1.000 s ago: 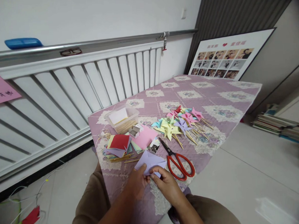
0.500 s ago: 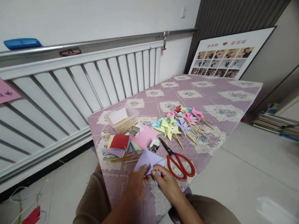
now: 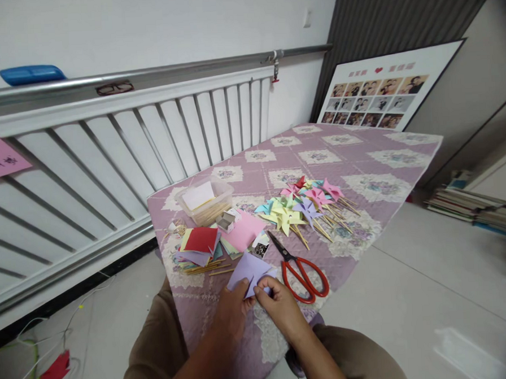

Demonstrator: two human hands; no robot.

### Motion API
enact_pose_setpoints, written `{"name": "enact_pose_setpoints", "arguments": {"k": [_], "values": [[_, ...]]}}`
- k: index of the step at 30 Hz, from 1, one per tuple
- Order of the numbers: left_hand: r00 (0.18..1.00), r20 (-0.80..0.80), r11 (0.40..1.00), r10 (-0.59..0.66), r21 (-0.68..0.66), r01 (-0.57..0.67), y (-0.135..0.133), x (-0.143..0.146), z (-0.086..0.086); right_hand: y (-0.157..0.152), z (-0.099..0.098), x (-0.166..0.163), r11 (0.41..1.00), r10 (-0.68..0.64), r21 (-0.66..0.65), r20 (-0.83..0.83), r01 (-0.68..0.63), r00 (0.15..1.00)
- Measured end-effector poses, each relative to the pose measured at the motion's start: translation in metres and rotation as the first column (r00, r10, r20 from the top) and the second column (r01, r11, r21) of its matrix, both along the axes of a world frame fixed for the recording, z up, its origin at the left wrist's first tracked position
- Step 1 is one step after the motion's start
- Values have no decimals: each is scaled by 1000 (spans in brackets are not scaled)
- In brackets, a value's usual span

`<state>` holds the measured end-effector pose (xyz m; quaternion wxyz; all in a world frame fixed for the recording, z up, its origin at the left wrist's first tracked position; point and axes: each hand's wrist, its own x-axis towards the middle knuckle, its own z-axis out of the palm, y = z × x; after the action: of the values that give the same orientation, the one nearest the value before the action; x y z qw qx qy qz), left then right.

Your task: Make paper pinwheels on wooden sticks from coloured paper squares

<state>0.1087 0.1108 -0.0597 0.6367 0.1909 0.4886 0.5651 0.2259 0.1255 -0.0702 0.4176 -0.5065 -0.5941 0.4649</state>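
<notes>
A slit square of purple paper (image 3: 249, 269) is held between my two hands near the table's front edge. My left hand (image 3: 237, 303) pinches its lower left side, thumb on top. The fingers of my right hand (image 3: 278, 301) are closed on its lower right corner, which bends in toward the middle. Just right of the paper lie scissors (image 3: 304, 274) with red handles, blades slightly apart. Behind the paper sits a small box of dark pins (image 3: 261, 248). Finished paper pinwheels (image 3: 307, 209) on sticks lie in a pile farther back.
Coloured paper squares (image 3: 201, 241) are stacked at the left, with wooden sticks (image 3: 206, 268) in front. A clear plastic box (image 3: 214, 211) of sticks stands behind them. The patterned tablecloth (image 3: 343, 139) stretches back beside a white radiator (image 3: 157, 143). A photo board (image 3: 375, 92) leans at the far end.
The right hand has brought the paper's lower right corner up and inward; it hung lower before. The left hand keeps its grip. The view has shifted slightly.
</notes>
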Motion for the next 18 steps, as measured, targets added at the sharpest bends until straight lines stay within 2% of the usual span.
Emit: {"name": "enact_pose_setpoints", "arguments": {"k": [8,18], "values": [[999,-34,1000,5,-19,-6,0,0,-5,1,2,0,1000,-7,-15,8,7,1000],[998,-68,998,19,-52,-23,2,5,10,0,0,-1,1000,-13,-28,-42,12,999]]}}
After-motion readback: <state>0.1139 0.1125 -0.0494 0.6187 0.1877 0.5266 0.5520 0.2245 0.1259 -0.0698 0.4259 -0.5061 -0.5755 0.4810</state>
